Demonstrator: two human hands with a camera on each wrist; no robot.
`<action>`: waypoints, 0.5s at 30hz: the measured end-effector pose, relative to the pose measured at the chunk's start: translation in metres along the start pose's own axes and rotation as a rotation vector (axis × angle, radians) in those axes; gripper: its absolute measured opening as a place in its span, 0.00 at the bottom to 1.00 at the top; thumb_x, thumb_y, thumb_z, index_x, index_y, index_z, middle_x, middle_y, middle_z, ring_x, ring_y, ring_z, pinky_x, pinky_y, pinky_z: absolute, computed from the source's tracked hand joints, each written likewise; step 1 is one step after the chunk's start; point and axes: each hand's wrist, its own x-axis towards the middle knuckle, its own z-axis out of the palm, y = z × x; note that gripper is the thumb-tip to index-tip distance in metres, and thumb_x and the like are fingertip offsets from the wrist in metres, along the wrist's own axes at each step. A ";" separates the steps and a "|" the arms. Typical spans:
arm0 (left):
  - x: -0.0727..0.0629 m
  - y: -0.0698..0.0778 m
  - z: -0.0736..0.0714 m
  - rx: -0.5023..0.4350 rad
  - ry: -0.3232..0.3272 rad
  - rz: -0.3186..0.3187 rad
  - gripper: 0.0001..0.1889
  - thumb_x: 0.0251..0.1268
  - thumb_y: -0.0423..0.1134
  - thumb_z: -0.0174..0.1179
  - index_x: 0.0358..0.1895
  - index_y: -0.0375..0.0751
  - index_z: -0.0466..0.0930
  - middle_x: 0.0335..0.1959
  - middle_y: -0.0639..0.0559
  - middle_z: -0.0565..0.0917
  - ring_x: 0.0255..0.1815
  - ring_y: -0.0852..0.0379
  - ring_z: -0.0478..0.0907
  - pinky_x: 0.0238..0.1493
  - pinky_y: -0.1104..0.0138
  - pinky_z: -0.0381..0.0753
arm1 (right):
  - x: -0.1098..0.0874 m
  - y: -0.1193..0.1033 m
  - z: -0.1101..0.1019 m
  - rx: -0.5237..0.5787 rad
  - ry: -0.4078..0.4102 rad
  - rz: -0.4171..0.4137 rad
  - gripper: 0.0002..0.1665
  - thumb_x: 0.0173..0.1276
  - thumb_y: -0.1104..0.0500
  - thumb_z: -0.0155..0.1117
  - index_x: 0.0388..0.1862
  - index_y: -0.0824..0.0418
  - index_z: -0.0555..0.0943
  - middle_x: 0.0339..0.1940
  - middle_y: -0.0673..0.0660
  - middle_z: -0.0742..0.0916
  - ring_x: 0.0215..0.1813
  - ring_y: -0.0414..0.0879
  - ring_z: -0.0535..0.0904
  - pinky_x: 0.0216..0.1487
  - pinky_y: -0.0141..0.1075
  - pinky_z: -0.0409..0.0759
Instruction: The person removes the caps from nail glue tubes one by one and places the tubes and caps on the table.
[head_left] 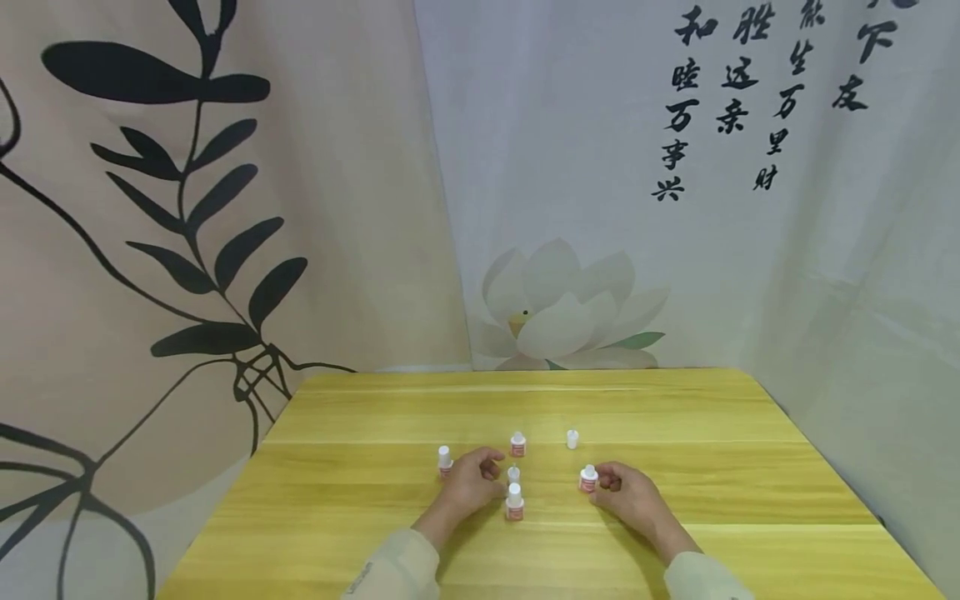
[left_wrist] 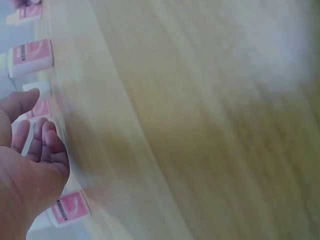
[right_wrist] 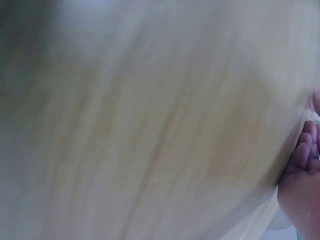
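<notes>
My right hand (head_left: 632,500) pinches a small white bottle (head_left: 588,479) with a pink label between thumb and fingers, upright at the table. Loosely bent and holding nothing, my left hand (head_left: 471,483) lies among the other bottles. Just right of it stands a capped bottle (head_left: 514,505), with a small white piece (head_left: 513,474) directly behind. Another capped bottle (head_left: 445,460) is partly hidden behind the left hand. Beyond its fingertips stands a further bottle (head_left: 517,445). In the left wrist view, a pink label (left_wrist: 71,207) shows below the palm.
A small white cap-like piece (head_left: 572,439) rests farther back, between the hands. The wooden table (head_left: 360,467) ends at a hanging cloth (head_left: 375,208) printed with plants and writing. The right wrist view is mostly blurred tabletop.
</notes>
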 end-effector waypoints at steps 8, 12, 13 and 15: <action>-0.001 0.003 -0.002 -0.074 0.005 0.061 0.24 0.48 0.22 0.69 0.53 0.27 0.78 0.38 0.42 0.80 0.41 0.48 0.78 0.43 0.66 0.80 | -0.005 0.000 -0.004 0.045 0.001 0.011 0.30 0.57 0.64 0.75 0.58 0.70 0.78 0.43 0.54 0.83 0.45 0.48 0.77 0.47 0.42 0.78; -0.007 0.008 -0.008 -0.090 -0.003 0.048 0.25 0.53 0.25 0.69 0.56 0.28 0.77 0.43 0.39 0.80 0.44 0.48 0.77 0.44 0.64 0.80 | -0.011 -0.003 -0.011 0.084 -0.016 0.026 0.33 0.57 0.64 0.75 0.62 0.71 0.75 0.46 0.57 0.82 0.49 0.49 0.77 0.52 0.45 0.79; -0.009 0.009 -0.010 -0.090 -0.006 0.041 0.25 0.54 0.27 0.69 0.57 0.29 0.76 0.44 0.39 0.79 0.44 0.49 0.77 0.44 0.63 0.80 | -0.013 -0.004 -0.013 0.092 -0.021 0.028 0.34 0.58 0.63 0.75 0.62 0.71 0.74 0.48 0.58 0.82 0.50 0.50 0.77 0.53 0.46 0.79; -0.012 0.010 -0.013 -0.089 -0.009 0.030 0.25 0.55 0.28 0.68 0.58 0.30 0.76 0.46 0.38 0.79 0.44 0.51 0.76 0.44 0.64 0.80 | -0.015 -0.006 -0.019 0.103 -0.021 0.032 0.35 0.59 0.63 0.74 0.64 0.70 0.73 0.50 0.59 0.81 0.51 0.51 0.77 0.54 0.47 0.78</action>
